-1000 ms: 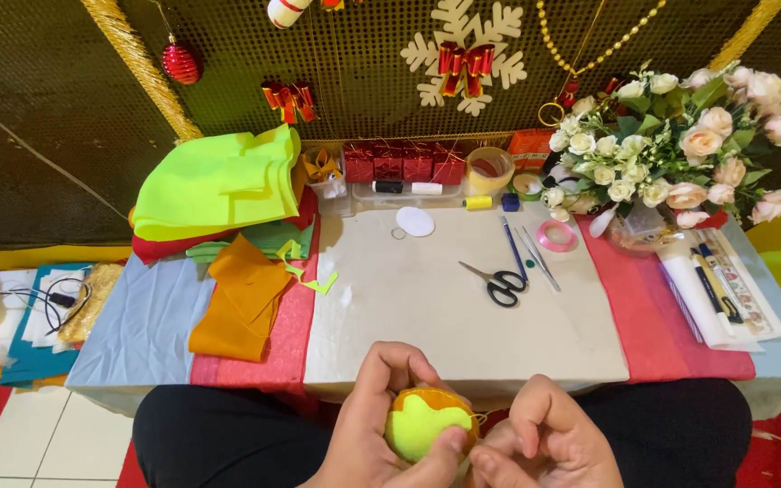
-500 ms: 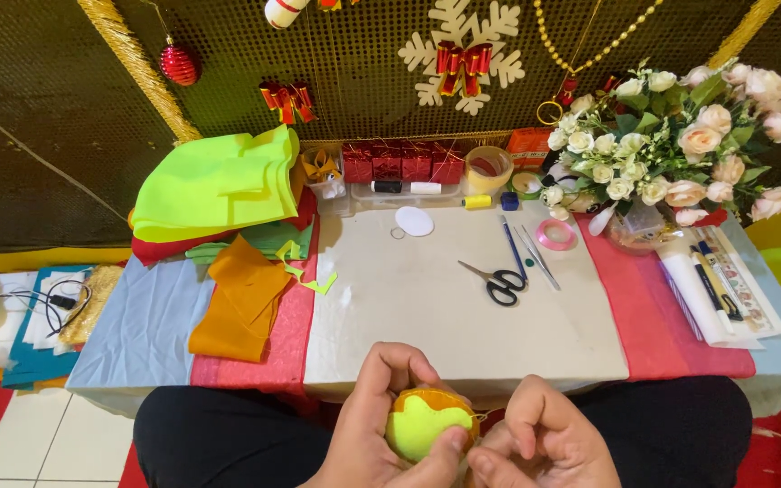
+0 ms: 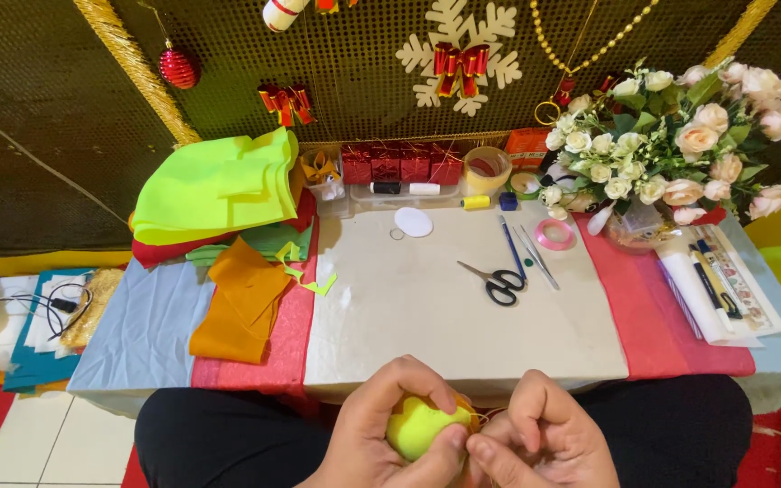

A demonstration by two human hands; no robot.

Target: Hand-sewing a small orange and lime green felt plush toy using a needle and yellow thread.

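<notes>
Head view, looking down over a low craft table (image 3: 463, 298) to our lap. We find the work in hand is a small stuffed ball of yellow-green felt (image 3: 419, 427) with an orange piece (image 3: 465, 405) showing at its far edge. It is held near the bottom of the picture, over the lap, just short of the table's near edge

Progress, as we judge it: the ball looks already filled and rounded, and the orange piece sits against it. Whether the seam is closed we cannot tell, since fingers cover it. No needle can be made out; faint strands near the right hand may be thread. Scissors (image 3: 497, 282) lie untouched at mid-table

From left to right: cut orange felt (image 3: 239, 307) lies on the left side of the table, yellow-green sheets (image 3: 214, 185) beyond it at the far left, a white cloth mat under the scissors, a pink ribbon roll (image 3: 554, 234) right of them, and a bouquet (image 3: 671, 145) at the far right

Left hand (image 3: 390, 434): cupped and closed about the ball, thumb low, fingers curled over its top

Right hand (image 3: 544, 438): curled beside the ball on its right, fingertips pinched together at the orange edge, touching it. What it pinches we cannot tell
</notes>
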